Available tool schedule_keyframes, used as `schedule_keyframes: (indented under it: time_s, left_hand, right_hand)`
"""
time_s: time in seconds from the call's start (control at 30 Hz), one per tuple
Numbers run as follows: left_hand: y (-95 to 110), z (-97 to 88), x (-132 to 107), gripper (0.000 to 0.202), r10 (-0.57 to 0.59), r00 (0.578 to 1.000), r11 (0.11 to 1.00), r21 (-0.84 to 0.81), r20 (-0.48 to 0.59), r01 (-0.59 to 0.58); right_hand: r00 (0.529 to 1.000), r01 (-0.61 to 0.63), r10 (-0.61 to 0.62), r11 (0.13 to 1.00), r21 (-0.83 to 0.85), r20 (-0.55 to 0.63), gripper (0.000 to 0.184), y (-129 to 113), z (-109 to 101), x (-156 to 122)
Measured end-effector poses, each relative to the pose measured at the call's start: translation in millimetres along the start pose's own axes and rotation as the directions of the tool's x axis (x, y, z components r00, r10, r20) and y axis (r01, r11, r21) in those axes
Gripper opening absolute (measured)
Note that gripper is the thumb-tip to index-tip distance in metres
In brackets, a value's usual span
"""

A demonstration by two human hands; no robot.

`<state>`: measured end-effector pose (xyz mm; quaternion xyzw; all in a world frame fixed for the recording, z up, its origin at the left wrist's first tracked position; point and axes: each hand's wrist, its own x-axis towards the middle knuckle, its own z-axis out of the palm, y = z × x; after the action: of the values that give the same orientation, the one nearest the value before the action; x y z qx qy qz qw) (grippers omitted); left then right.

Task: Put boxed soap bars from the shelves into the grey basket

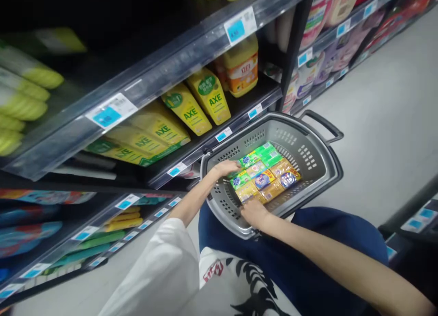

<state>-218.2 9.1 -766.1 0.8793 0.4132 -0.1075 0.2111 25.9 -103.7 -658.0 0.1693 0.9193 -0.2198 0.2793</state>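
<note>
A grey plastic shopping basket (pixel 323 165) with a black rim rests by my lap. Inside it lie flat wrapped packs that look like bar soap: green packs (pixel 272 156) toward the shelf side and yellow-gold packs (pixel 273 188) nearer me. My left hand (pixel 227 168) reaches over the basket's left end, its fingers closed at the edge of the green packs. At the near left corner of the yellow-gold packs, my right hand (pixel 255 213) has its fingers curled against them. The fingertips of both hands are partly hidden.
A dark shelf (pixel 153 83) on the left holds yellow AXE bottles (pixel 212 97) and a yellow jug (pixel 241 72). Lower shelves carry folded cloths or gloves (pixel 125 220). The basket's handle (pixel 323 124) sticks out toward the grey aisle floor (pixel 386 101). Another shelf edge (pixel 420 220) stands at right.
</note>
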Motion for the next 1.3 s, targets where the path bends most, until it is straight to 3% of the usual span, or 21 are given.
schedule_keyframes:
  time_s: [0.2, 0.37, 0.53, 0.73, 0.8, 0.93, 1.03, 1.17, 1.3]
  left_hand:
    - [-13, -9.3, -7, 0.028, -0.005, 0.999, 1.0, -0.014, -0.038, 0.004]
    - [-7, -18.2, -8, 0.02, -0.026, 1.0, 0.999, 0.02, -0.008, 0.026]
    - [4, -24.6, -6, 0.016, -0.084, 0.996, 0.992, 0.091, 0.015, 0.082]
    - [10, -35.1, -6, 0.007, -0.151, 0.986, 0.982, 0.106, -0.074, 0.158]
    - [11, -37.3, -5, 0.013, -0.151, 0.985, 0.981, 0.112, -0.087, 0.16]
    - [13, -36.8, 0, 0.016, -0.194, 0.971, 0.977, 0.062, -0.137, 0.204]
    - [13, -37.0, 2, 0.018, -0.22, 0.959, 0.974, 0.012, -0.177, 0.225]
    - [14, -43.4, 2, 0.026, -0.247, 0.922, 0.965, -0.164, -0.297, 0.205]
    - [18, -52.9, 5, 0.035, -0.271, 0.865, 0.93, -0.349, -0.423, 0.12]
  right_hand:
    - [1.0, -0.011, 0.011, 0.996, 0.093, 0.003, 0.04, 1, 3, -3]
    - [0.998, -0.053, 0.057, 0.976, 0.21, -0.013, 0.035, 19, 15, 14]
    - [0.965, -0.188, 0.234, 0.93, 0.316, -0.115, 0.078, 44, 16, 56]
    - [0.85, -0.36, 0.448, 0.878, 0.316, -0.277, 0.119, 83, 3, 118]
    - [0.811, -0.394, 0.482, 0.869, 0.3, -0.332, 0.113, 87, -1, 143]
    - [0.727, -0.44, 0.531, 0.847, 0.297, -0.436, 0.072, 75, 8, 183]
    - [0.694, -0.441, 0.54, 0.842, 0.312, -0.476, 0.066, 71, 18, 193]
    - [0.696, -0.422, 0.547, 0.836, 0.352, -0.465, 0.059, 90, 7, 180]
    - [0.557, -0.274, 0.665, 0.712, 0.646, -0.498, 0.051, 120, -26, 133]
